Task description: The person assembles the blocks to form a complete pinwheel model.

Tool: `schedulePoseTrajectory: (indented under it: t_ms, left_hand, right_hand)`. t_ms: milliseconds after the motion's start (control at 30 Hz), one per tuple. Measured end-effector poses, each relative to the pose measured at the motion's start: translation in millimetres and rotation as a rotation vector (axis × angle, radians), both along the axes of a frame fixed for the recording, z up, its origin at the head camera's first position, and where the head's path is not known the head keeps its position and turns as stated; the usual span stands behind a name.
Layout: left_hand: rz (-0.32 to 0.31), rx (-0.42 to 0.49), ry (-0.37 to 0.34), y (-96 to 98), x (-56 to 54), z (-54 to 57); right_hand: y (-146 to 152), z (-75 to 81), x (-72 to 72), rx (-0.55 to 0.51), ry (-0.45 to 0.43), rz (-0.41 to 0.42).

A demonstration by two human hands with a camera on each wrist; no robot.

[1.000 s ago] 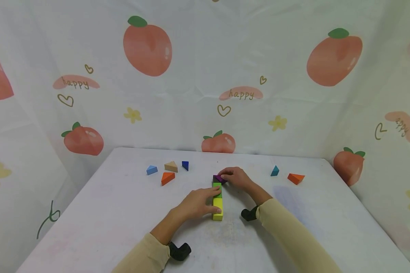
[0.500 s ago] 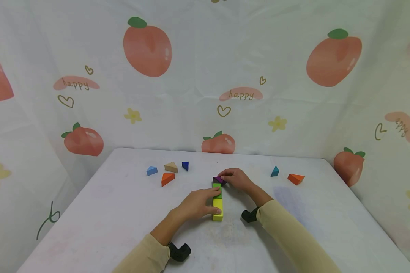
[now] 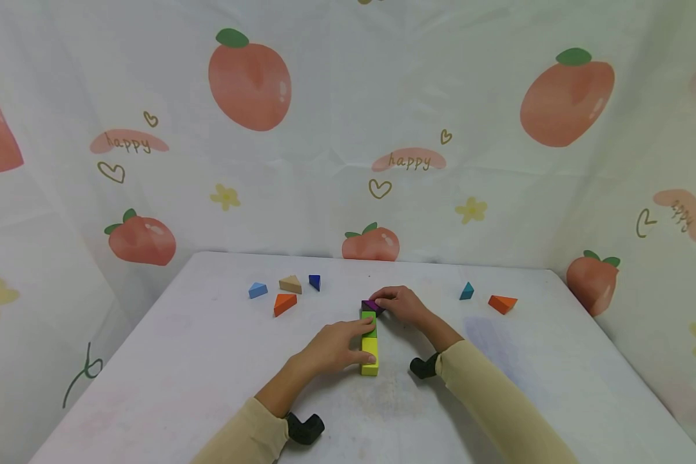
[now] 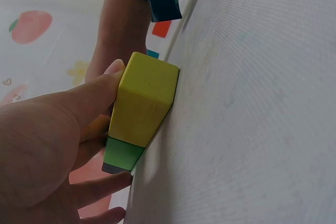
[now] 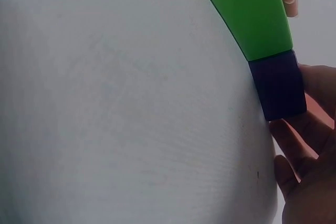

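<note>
A yellow block [image 3: 369, 356], a green block [image 3: 369, 324] and a purple triangular block [image 3: 373, 306] stand end to end in a row on the white table. My left hand [image 3: 338, 345] lies along the row's left side, its thumb touching the yellow block and its index finger the green one. In the left wrist view that thumb presses the yellow block [image 4: 144, 90] while other fingers extend past the green block [image 4: 123, 153]. At the far end, my right hand [image 3: 403, 303] pinches the purple block, which looks dark [image 5: 278, 85] in the right wrist view.
Left of the row at the back lie a light blue triangular block [image 3: 258, 290], a natural wood one [image 3: 290, 283], a dark blue one [image 3: 315, 282] and an orange one [image 3: 285, 303]. To the right are a teal block [image 3: 466, 290] and another orange block [image 3: 502, 303].
The purple block has shifted slightly and sits flatter at the green block's far end than a second ago. Both hands have kept nearly the same places.
</note>
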State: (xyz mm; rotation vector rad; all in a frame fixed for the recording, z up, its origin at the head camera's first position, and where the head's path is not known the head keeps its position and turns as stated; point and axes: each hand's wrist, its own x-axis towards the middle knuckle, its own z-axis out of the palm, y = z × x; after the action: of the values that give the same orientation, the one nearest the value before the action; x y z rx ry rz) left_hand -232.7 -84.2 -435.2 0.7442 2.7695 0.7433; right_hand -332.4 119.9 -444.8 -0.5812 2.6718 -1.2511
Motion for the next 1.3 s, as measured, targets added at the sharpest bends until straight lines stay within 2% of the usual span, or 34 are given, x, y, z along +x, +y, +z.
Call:
schedulePoseTrajectory:
  t_ms: [267, 467, 767, 1033, 1300]
  left_hand:
    - [0.002, 0.003, 0.000, 0.2, 0.7, 1.4]
    - [-0.001, 0.002, 0.004, 0.2, 1.0, 2.6]
    - [0.009, -0.002, 0.001, 0.9, -0.9, -0.2]
    - [0.013, 0.014, -0.011, 0.2, -0.1, 0.7]
    - [0.019, 0.017, -0.016, 0.5, 1.3, 2.0]
  right_hand:
    - [0.0, -1.9, -0.9, -0.007, -0.005, -0.003]
    - [-0.8, 0.2, 0.5, -0.001, -0.016, -0.032]
    - [6.2, 2.1, -0.9, 0.020, 0.017, -0.086]
    - [19.4, 17.4, 7.0, 0.078, 0.130, -0.075]
    - [37.6, 25.5, 11.8, 0.124, 0.171, -0.147]
